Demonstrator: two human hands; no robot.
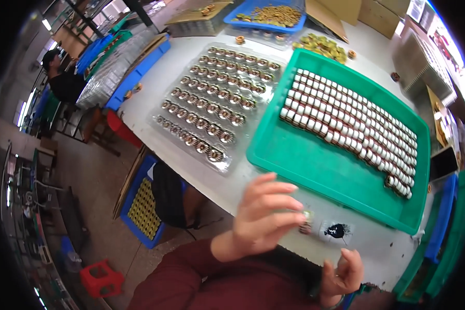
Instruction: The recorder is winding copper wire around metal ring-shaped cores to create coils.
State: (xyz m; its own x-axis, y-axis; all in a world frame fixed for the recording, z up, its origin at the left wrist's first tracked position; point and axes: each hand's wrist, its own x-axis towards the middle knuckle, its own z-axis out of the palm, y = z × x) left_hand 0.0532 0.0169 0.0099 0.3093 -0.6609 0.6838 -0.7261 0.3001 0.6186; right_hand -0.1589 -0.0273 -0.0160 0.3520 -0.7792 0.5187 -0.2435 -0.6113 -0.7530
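The left hand (261,219) is raised over the near edge of the white table (369,253), with its thumb and fingers bent toward the right. A small, dark coil-like part with a pale upper end (305,227) lies directly at its fingertips. Blur and overlap conceal the contact, so it cannot be determined whether the left grip is clamped on this part or stands just beside it.

The right hand (346,276) is lower and nearer the body. Its fingers are curled and its thumb stands apart from them; no part is visible in this grip. The small part is above and to the left of the right hand, on the far side of its fingertips. A white patch with a black figure (338,231) lies between the two hands and the green tray.

The rectangular green plastic tray (294,147) contains close-packed rows of white-and-brown cylindrical parts (346,121) along its far side. The tight rows presumably keep the parts upright or aligned and save space. To the left, a clear moulded plastic tray (223,167) carries spaced rows of copper-coloured ring coils (214,154); the spacing likely protects the windings. Both trays are beyond the hands, apparently within arm's reach.
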